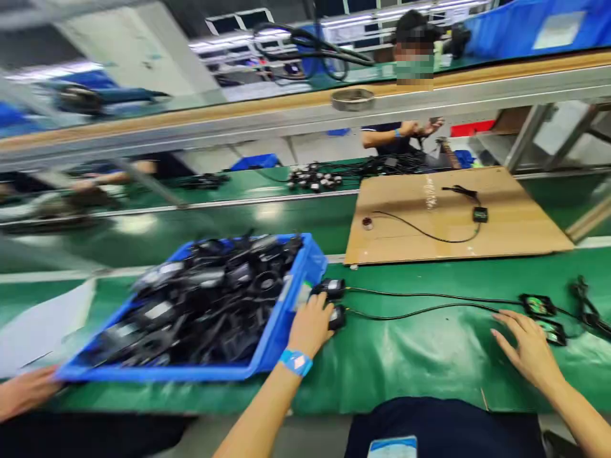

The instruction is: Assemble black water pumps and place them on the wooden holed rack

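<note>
My left hand (311, 327), with a blue wrist band, grips the nearer black plastic housing (338, 317) beside the blue crate. A second black housing (334, 288) lies just beyond it, touching or nearly touching my fingertips. A thin black cable runs right from each housing to an opened black case with a green circuit board (538, 305); the nearer such board (552, 331) is partly covered by my right hand. My right hand (529, 350) is spread with fingers apart, its fingertips by the end of the nearer cable (449, 306).
A blue crate (191, 372) full of black cabled devices stands at left, another person's hand (28, 391) at its corner. Cardboard (405, 245) behind carries a cabled small black box (480, 214). Bundled cable (585, 305) lies right. A metal-edged shelf (267, 121) crosses above; co-workers sit beyond.
</note>
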A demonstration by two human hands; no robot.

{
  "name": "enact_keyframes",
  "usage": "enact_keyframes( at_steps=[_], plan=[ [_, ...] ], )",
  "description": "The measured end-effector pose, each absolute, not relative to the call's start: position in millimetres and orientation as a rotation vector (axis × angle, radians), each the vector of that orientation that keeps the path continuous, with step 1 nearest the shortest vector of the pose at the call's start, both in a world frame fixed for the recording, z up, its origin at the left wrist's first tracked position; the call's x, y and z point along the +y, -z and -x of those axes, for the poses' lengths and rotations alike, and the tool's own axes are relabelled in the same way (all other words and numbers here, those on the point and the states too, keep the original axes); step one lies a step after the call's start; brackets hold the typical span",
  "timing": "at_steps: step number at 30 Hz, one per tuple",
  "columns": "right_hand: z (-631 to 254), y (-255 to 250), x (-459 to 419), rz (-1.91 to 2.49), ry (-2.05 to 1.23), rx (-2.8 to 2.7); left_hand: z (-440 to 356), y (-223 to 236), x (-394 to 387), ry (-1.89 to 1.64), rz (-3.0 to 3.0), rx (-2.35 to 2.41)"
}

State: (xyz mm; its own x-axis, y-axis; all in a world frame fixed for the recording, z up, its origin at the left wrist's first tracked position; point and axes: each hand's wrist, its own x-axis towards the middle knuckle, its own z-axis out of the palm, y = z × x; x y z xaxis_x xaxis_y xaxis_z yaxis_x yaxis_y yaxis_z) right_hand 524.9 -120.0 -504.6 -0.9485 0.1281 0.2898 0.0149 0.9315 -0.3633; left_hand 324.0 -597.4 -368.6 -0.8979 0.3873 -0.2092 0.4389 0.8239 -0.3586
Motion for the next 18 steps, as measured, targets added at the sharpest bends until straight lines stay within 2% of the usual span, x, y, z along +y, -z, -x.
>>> enact_keyframes(
  at_steps=[4,8,13,18],
  plan=[
    [-559.2,507.3,-47.4,0.302,-0.378,-2.819,-286.3,373.2,-590.8,0.719,-0.818,2.747],
    [-572.5,511.2,-3.1,0.236,-0.459,-2.924,-251.7,373.4,-583.3,0.697,-0.792,2.474],
    [-563.9,517.3,7.8,0.155,-0.534,-3.139,-225.6,366.6,-578.7,0.619,-0.841,2.345],
    [-566.8,514.5,11.3,0.188,-0.524,-3.064,-215.9,370.2,-573.9,0.674,-0.874,2.292]
  ],
)
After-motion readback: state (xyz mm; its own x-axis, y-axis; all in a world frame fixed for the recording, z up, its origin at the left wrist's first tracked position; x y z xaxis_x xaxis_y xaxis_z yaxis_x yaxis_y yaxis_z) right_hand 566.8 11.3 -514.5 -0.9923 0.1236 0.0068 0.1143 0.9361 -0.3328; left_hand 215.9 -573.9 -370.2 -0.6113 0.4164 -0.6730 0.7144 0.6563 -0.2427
